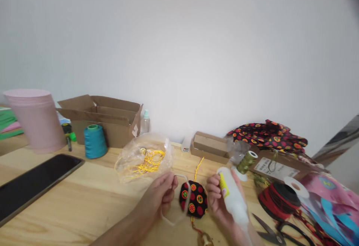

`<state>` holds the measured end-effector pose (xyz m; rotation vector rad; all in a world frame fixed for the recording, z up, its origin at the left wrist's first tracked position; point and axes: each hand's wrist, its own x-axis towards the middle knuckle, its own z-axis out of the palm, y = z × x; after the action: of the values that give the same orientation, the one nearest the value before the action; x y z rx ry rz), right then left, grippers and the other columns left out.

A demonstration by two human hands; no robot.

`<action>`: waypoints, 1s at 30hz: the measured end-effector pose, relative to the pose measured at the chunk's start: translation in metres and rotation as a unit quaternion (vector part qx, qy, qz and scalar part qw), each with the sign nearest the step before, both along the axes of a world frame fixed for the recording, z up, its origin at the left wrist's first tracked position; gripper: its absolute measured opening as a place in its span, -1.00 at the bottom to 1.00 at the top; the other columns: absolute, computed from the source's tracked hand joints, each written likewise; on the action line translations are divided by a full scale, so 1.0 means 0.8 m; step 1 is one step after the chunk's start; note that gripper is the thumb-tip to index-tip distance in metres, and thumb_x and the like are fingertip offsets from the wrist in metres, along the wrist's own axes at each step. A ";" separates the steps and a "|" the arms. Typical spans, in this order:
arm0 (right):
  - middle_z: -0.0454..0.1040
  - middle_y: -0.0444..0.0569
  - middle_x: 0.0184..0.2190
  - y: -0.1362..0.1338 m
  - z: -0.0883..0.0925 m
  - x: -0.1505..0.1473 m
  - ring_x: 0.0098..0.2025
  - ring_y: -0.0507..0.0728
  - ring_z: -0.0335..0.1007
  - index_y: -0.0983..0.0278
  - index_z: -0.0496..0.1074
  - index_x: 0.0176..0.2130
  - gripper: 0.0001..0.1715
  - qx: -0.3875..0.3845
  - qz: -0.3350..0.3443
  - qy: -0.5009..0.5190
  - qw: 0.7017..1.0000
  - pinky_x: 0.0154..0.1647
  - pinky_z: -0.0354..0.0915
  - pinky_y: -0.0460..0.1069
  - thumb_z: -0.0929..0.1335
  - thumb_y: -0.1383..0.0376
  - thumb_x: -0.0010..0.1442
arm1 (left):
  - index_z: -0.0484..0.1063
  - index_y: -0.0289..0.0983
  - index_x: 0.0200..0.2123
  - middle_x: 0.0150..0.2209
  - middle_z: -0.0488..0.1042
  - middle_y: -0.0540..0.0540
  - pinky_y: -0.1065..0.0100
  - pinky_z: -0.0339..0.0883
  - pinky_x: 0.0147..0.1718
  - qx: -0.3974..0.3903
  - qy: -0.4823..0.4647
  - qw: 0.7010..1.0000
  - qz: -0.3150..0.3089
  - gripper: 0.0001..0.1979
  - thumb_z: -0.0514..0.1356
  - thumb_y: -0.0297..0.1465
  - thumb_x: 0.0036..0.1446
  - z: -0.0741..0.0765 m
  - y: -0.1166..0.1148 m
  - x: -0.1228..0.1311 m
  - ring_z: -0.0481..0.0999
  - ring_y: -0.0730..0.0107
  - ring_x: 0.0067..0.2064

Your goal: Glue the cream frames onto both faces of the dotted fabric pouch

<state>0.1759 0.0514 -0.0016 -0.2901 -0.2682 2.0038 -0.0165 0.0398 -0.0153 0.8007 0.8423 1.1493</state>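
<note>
Left hand (159,195) closed on thin translucent hexagonal frame (171,223), which is laid against black padded fabric hexagon with red-orange dots (196,199) on pale wooden table (84,201). Right hand (215,201), just right of hexagon, clamped round white plastic glue bottle with yellow label (234,199). Black-handled scissors (269,233) further right. Hexagon appears covered, yellow cord (198,167) attached; frame seemingly not yet fixed. Beyond hexagon, leftward: clear plastic bag of yellow string (140,160), teal thread cone (94,141), open brown cardboard box (112,120).

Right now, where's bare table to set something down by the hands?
Free: tabletop between phone and left hand holding clear frame, before plastic bag. Crowded: right of the right hand and its glue bottle, with ribbon roll, scissors, spool.
</note>
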 end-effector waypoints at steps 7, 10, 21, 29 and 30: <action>0.35 -0.01 -0.56 -0.005 -0.009 -0.003 -0.69 -0.13 0.09 0.41 0.32 -0.53 -0.49 -0.080 0.084 -0.036 0.993 -0.80 0.05 -0.27 0.18 0.03 0.13 | 0.42 -0.38 -0.50 -0.71 0.00 0.18 0.52 -0.31 -0.68 0.026 0.050 0.998 0.015 -0.60 0.25 -0.10 -0.18 -0.004 0.000 0.002 -0.10 0.68 -0.66; 0.33 -0.13 -0.61 0.000 -0.003 0.016 -0.75 -0.17 0.01 0.39 0.32 -0.47 -0.68 -0.050 0.076 -0.013 0.996 -0.84 -0.04 -0.29 0.29 0.15 0.08 | 0.41 -0.39 -0.51 -0.73 -0.02 0.19 0.52 -0.31 -0.69 0.027 0.057 0.998 0.015 -0.61 0.29 -0.13 -0.21 -0.004 0.000 0.000 -0.13 0.68 -0.66; 0.45 -0.18 -0.61 0.015 -0.006 0.066 -0.65 -0.15 0.34 0.44 0.39 -0.40 -0.78 -0.041 -0.009 -0.056 0.998 -0.66 0.24 -0.33 0.44 0.44 -0.15 | 0.18 -0.26 -0.56 -0.69 0.02 0.19 0.59 -0.30 -0.77 -0.032 -0.004 0.999 0.025 -0.65 0.18 -0.13 -0.03 0.009 0.000 -0.008 -0.11 0.71 -0.72; 0.41 -0.26 -0.63 0.015 -0.013 0.077 -0.69 -0.18 0.27 0.41 0.37 -0.43 -0.79 -0.028 -0.032 -0.080 0.996 -0.74 0.14 -0.35 0.35 0.62 -0.15 | 0.19 -0.28 -0.59 -0.70 0.02 0.18 0.59 -0.27 -0.76 -0.013 -0.010 1.000 -0.014 -0.65 0.14 -0.15 0.02 0.005 0.002 -0.010 -0.12 0.70 -0.71; 0.41 -0.26 -0.62 0.015 -0.013 0.078 -0.69 -0.18 0.26 0.39 0.36 -0.44 -0.79 -0.024 -0.037 -0.087 0.995 -0.75 0.13 -0.34 0.35 0.61 -0.14 | 0.19 -0.28 -0.60 -0.70 0.02 0.17 0.59 -0.26 -0.76 -0.015 -0.004 1.000 -0.015 -0.64 0.14 -0.14 0.01 0.004 0.002 -0.010 -0.11 0.70 -0.70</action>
<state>0.2382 0.0636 -0.0117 -0.4993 -0.3149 1.9154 -0.0244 0.0416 -0.0122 0.7813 0.8365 1.1109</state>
